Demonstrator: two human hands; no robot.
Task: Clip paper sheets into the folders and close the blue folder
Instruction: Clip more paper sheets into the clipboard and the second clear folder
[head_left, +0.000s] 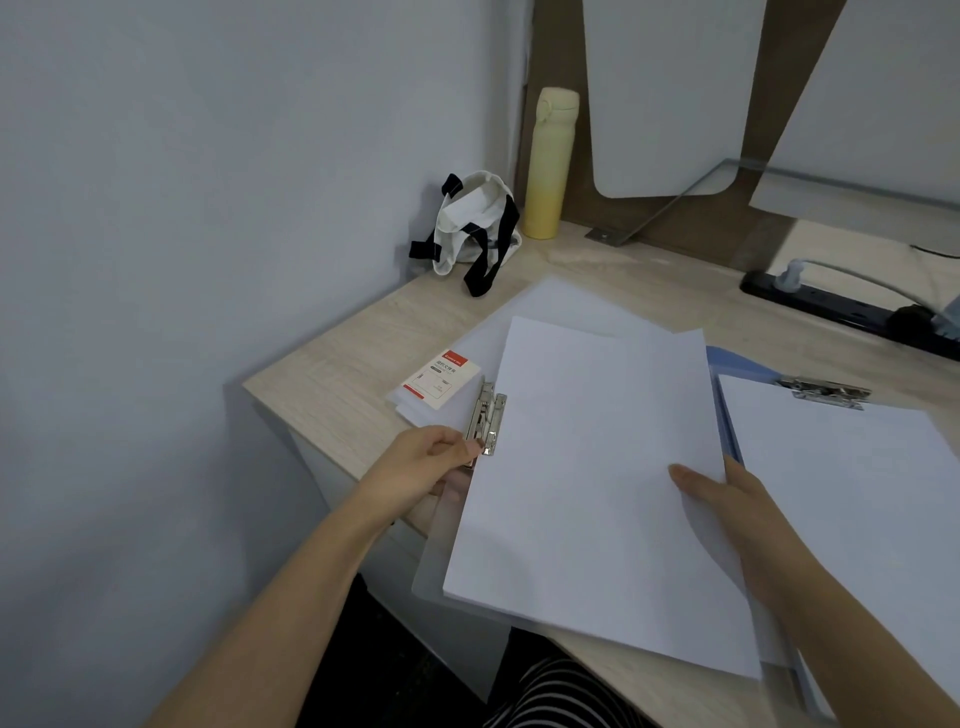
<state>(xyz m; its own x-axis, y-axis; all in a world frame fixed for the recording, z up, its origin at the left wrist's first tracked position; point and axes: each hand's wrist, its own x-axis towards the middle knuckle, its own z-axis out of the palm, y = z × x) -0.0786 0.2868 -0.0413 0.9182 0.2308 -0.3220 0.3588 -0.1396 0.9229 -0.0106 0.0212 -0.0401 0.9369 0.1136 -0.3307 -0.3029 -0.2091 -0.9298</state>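
Head view: paper sheets (597, 467) lying on clear folder (431, 571), on the bench (353, 364)
left grip (434, 457): pinching the metal clip (485, 415)
right grip (727, 499): thumb over the sheets' edge, holding them

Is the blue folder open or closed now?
Open. The blue folder lies spread on the desk, and its metal clip and white sheet show uncovered.

This looks like a desk corner in an office or study. A pale wood-grain worktop (337, 374) stands against a plain wall (208, 208), carrying folders (431, 571) with metal clips (485, 415), white paper sheets (597, 467), a black power strip (841, 312), a yellow flask (548, 166) and a canvas bag (475, 223).
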